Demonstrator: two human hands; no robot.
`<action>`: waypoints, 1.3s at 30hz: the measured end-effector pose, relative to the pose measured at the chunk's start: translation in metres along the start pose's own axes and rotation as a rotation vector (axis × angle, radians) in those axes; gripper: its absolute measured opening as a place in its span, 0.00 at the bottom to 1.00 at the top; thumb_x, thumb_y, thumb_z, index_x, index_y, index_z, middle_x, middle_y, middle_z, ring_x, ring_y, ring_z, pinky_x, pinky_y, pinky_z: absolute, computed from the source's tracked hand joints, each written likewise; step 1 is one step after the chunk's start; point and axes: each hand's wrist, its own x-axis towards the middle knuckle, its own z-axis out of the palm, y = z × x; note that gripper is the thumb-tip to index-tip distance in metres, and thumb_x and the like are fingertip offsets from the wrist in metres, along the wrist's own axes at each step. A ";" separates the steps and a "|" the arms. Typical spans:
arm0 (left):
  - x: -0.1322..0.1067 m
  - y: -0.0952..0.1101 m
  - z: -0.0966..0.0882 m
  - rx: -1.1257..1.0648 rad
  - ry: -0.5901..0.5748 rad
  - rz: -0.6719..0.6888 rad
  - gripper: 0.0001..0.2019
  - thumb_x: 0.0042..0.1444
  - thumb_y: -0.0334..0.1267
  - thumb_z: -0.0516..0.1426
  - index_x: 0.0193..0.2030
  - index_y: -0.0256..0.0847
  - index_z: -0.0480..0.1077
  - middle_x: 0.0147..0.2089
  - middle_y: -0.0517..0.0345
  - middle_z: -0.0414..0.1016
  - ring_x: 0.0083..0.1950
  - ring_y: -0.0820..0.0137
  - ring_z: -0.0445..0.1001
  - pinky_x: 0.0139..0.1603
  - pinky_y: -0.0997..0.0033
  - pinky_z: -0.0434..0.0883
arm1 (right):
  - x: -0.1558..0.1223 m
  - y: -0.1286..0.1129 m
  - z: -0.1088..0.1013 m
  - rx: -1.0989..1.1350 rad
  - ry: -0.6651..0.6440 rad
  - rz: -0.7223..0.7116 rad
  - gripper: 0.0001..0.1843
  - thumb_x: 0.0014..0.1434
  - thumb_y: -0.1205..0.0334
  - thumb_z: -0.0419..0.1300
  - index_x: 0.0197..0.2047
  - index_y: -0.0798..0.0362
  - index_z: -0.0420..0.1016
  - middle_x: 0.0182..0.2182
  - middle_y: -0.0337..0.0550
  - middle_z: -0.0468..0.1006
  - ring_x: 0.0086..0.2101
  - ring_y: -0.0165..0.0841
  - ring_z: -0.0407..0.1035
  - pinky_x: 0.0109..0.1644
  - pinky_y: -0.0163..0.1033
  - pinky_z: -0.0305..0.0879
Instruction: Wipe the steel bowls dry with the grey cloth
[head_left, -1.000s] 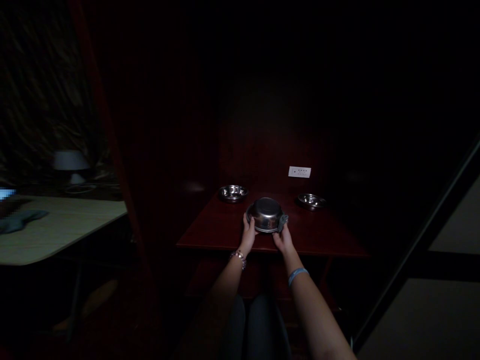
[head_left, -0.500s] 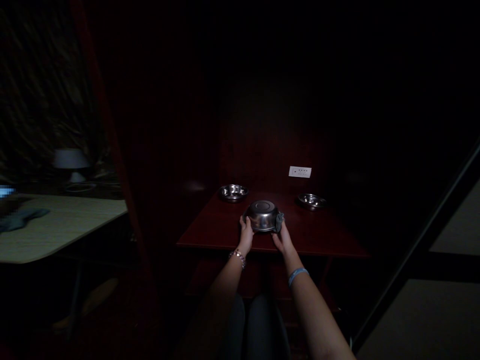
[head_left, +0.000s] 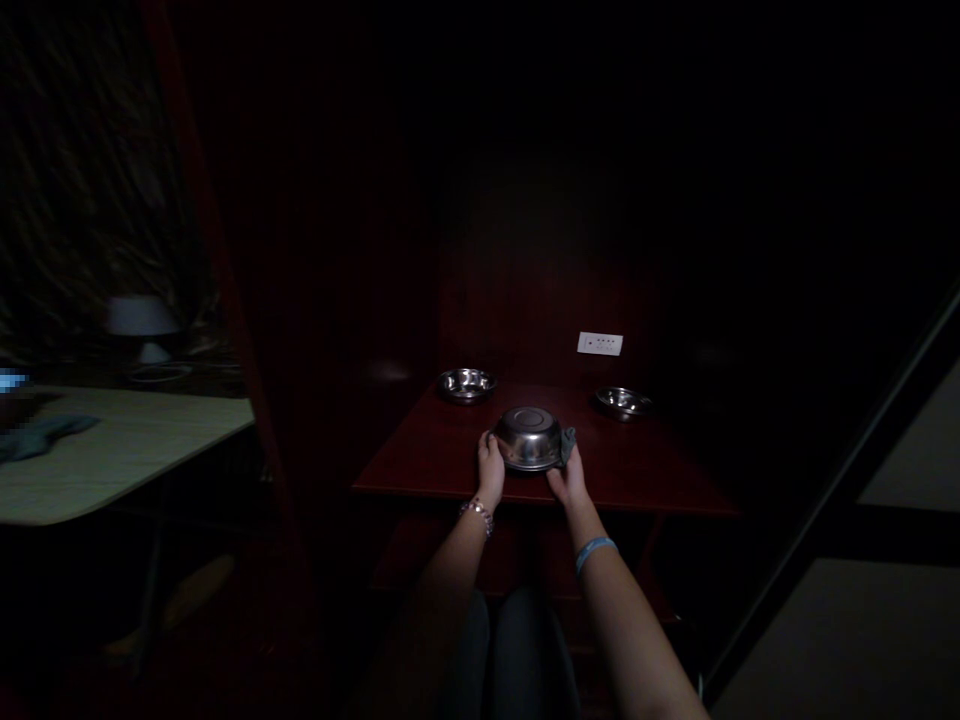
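at one desk (head_left: pixel 427 455), two hands (head_left: pixel 490 474) (head_left: pixel 571 482) curled round one upturned bowl (head_left: pixel 529 441), one cloth (head_left: pixel 568 446) — two upright bowls (head_left: pixel 466 388) (head_left: pixel 622 404) behind

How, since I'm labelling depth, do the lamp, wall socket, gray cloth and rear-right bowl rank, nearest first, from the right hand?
1. Gray cloth, in the right hand.
2. Rear-right bowl, on the tabletop.
3. Wall socket, behind, right.
4. Lamp, far left.

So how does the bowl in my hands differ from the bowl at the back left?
The held bowl is upside down; the back-left bowl is upright. Your left hand and right hand hold the held bowl; the back-left bowl sits untouched. Both are round, shiny metal.
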 end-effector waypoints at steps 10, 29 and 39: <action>-0.003 0.001 0.000 -0.008 0.015 -0.015 0.19 0.62 0.44 0.53 0.57 0.42 0.63 0.60 0.47 0.69 0.63 0.64 0.67 0.64 0.63 0.62 | 0.002 0.003 -0.002 -0.039 -0.001 0.004 0.21 0.61 0.44 0.50 0.43 0.48 0.76 0.48 0.45 0.80 0.52 0.38 0.71 0.60 0.52 0.63; -0.011 0.014 0.002 -0.105 -0.127 -0.192 0.29 0.63 0.47 0.50 0.68 0.44 0.49 0.63 0.40 0.64 0.58 0.59 0.72 0.50 0.59 0.75 | 0.004 0.010 -0.002 -0.027 0.034 -0.006 0.15 0.62 0.51 0.53 0.45 0.48 0.76 0.49 0.41 0.79 0.50 0.34 0.73 0.62 0.48 0.64; -0.007 0.009 0.001 -0.147 -0.108 -0.179 0.26 0.64 0.47 0.49 0.66 0.42 0.51 0.63 0.40 0.65 0.58 0.61 0.72 0.55 0.58 0.72 | 0.006 0.012 -0.003 -0.058 0.024 -0.032 0.15 0.61 0.51 0.55 0.45 0.49 0.76 0.48 0.44 0.80 0.50 0.37 0.73 0.61 0.51 0.64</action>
